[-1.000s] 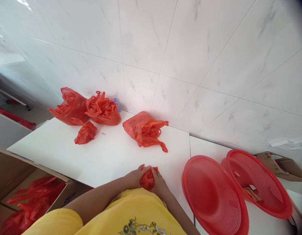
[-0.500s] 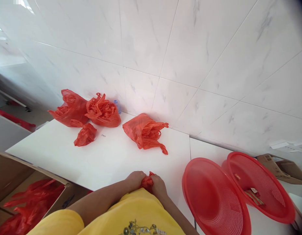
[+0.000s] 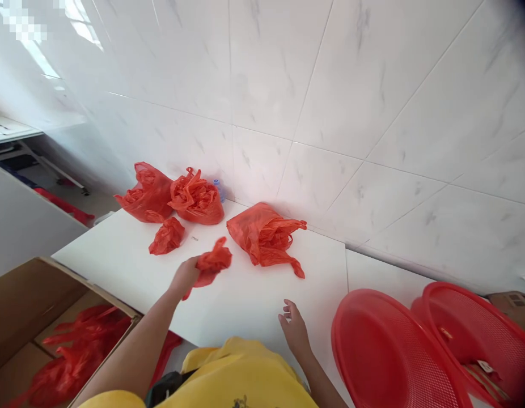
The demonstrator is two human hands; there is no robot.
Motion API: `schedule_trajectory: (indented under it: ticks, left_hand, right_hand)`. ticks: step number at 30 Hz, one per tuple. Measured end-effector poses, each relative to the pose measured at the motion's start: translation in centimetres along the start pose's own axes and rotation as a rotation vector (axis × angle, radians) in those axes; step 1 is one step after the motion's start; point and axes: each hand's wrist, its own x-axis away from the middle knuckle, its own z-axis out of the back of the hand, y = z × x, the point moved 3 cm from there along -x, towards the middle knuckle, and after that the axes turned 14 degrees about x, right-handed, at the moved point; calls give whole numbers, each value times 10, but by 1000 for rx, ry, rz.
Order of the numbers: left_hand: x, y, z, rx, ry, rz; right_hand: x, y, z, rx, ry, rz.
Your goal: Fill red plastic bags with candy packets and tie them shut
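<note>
Out over the white table, my left hand grips a crumpled red plastic bag, whose loose ends stick out past the fingers. My right hand is held near the front edge with its fingers apart and nothing in it. Just left of the held bag lies a small red bundle. A larger filled red bag rests on the table to its right, with its handles trailing toward me.
Two full red bags stand against the wall beside a clear bottle with a blue cap. At lower left, a cardboard box holds red bags. Large red perforated baskets sit at the right.
Both hands were together on the red bag close to my body. Now the left has carried it forward and left, while the right has let go and moved apart. The view has shifted left.
</note>
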Motion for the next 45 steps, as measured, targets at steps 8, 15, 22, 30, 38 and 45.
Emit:
schedule_trajectory:
  ticks: [8, 15, 22, 30, 38, 45]
  left_hand:
    - [-18, -33, 20, -302, 370, -38]
    - [-17, -56, -36, -251, 153, -110]
    - [-5, -48, -65, -191, -178, -54]
    - [-12, 25, -117, -420, -211, -494]
    - [-68, 80, -149, -575, -271, -411]
    - [-69, 90, -148, -380, -184, -504]
  right_hand:
    - [-57, -38, 21, -380, -152, -127]
    - [-119, -68, 9, -664, -168, -251]
    - [-144, -91, 19, -723, -92, -237]
    - [-121, -136, 66, -863, -133, 95]
    - [-66, -114, 113, -1161, 46, 115]
    - [-11, -53, 133, -1263, 87, -66]
